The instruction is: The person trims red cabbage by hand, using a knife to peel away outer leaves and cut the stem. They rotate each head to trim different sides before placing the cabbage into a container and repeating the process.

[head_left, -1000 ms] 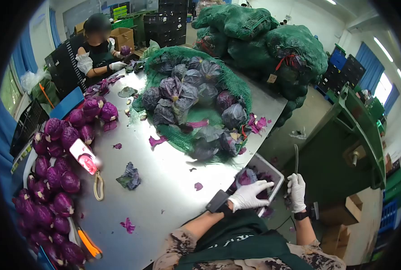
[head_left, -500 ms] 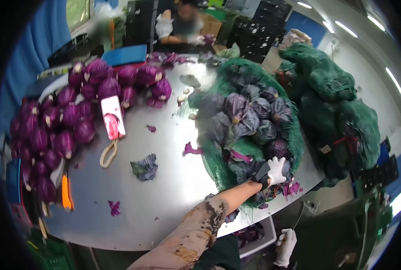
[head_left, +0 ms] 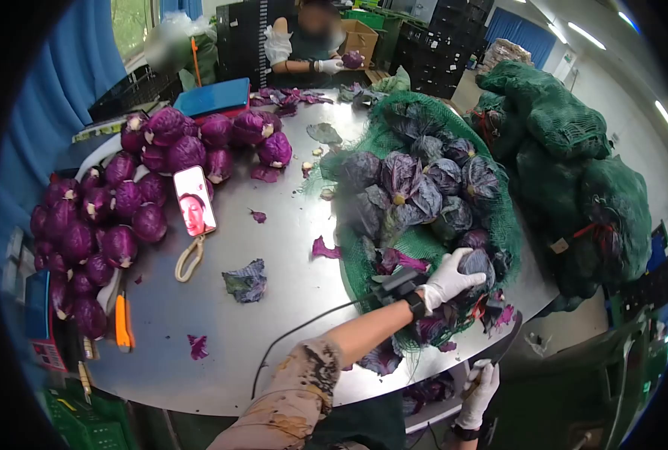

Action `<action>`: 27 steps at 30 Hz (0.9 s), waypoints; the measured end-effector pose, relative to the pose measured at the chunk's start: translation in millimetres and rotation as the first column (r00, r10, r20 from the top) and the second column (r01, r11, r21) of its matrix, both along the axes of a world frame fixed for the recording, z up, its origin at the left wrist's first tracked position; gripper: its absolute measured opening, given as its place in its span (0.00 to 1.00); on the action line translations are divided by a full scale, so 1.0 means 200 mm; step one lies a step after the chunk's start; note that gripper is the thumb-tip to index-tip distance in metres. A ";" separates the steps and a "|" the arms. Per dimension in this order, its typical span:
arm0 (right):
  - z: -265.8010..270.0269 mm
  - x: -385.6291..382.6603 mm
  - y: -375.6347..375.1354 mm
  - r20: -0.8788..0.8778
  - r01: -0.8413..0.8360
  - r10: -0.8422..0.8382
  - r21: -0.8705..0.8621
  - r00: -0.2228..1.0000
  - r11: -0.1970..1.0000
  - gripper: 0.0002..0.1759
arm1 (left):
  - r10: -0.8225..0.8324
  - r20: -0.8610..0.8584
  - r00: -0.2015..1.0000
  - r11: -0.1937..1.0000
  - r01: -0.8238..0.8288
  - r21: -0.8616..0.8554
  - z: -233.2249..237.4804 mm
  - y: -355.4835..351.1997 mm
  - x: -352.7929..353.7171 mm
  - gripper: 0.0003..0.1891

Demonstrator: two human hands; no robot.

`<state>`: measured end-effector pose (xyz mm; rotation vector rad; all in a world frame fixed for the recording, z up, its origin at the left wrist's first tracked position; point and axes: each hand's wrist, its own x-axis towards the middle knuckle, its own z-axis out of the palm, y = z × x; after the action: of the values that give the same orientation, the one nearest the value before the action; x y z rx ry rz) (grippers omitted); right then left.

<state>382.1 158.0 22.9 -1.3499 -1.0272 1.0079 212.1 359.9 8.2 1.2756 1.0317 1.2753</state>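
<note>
Left hand fingers spread over red cabbage at near edge of green net, grip not closed. Right hand clamped on knife below net. Pick-up step, likely; next needs firm grasp, lift clear of mesh.

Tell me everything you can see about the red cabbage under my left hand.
The round purple-red cabbage has dull, greyish outer leaves and looks whole. It lies on the opened green mesh sack near the front edge of the shiny metal table, packed among other cabbages of the same pile. The white-gloved left hand rests on its near side, fingers spread over it. The right hand, gripping a long dark knife below the table edge, is clear of it.
</note>
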 end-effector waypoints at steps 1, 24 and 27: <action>0.03 -0.02 0.01 -0.028 -0.026 0.027 0.049 0.999 0.998 0.14 | 0.046 -0.050 0.998 0.997 -0.042 0.065 0.08 -0.06 -0.09 0.38; 0.17 -1.31 -0.25 0.159 -0.847 0.836 0.002 0.526 0.532 0.34 | 0.341 -0.434 0.834 0.919 -0.393 -0.033 0.35 -1.65 -1.25 0.17; 0.14 -1.30 -0.25 0.408 -0.839 0.741 0.144 0.534 0.525 0.32 | 0.297 -0.315 0.901 0.955 -0.273 0.119 0.20 -1.67 -1.29 0.20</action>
<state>121.9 107.7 50.9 -0.7012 -2.0840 1.2250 -46.9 25.8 48.2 1.4659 1.4680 1.3533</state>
